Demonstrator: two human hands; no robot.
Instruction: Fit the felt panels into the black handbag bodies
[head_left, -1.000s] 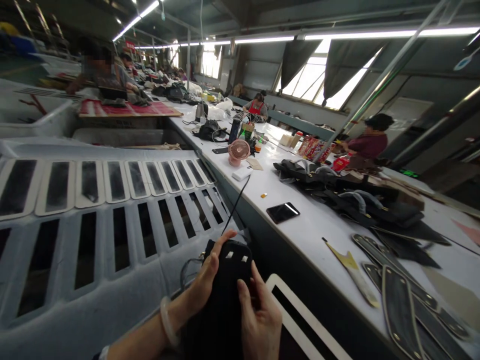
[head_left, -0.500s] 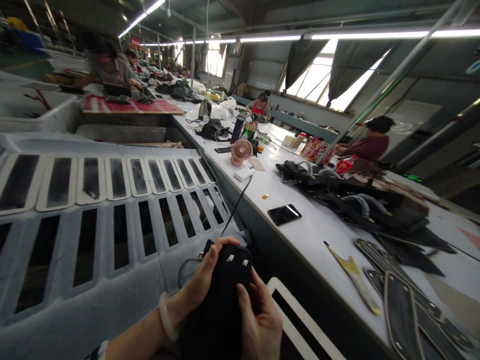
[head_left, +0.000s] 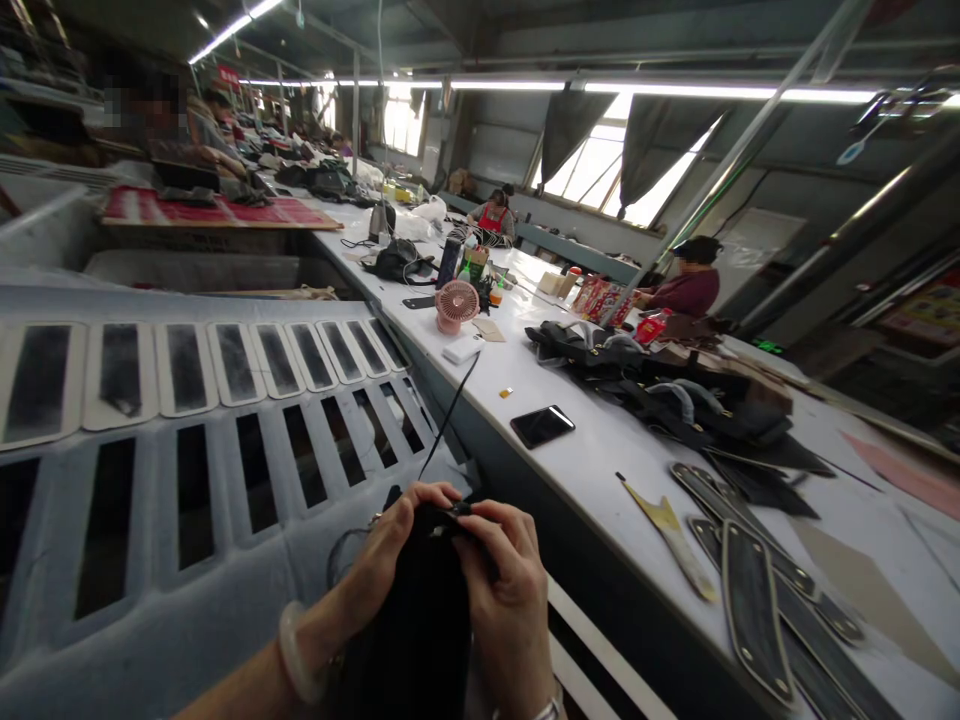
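Both my hands grip a black fabric piece point(head_left: 420, 610) low in the middle of the view. My left hand point(head_left: 390, 555) curls over its top left edge, with a pale bangle on the wrist. My right hand point(head_left: 502, 585) closes on its top right edge, fingers pinched at the rim. Small metal fittings show faintly at the top of the piece between my fingertips. A thin black cord point(head_left: 450, 415) runs from near my hands up to the white table point(head_left: 592, 450).
A white slatted crate wall point(head_left: 187, 470) fills the left. The long table carries a phone point(head_left: 542, 425), a pink fan point(head_left: 456, 303), piled black bag parts point(head_left: 675, 385) and flat black strips point(head_left: 750, 590). Other people work farther off.
The black piece has tilted so its face with two metal fittings no longer shows. My right hand has risen to the top edge beside my left. The camera view shifted slightly.
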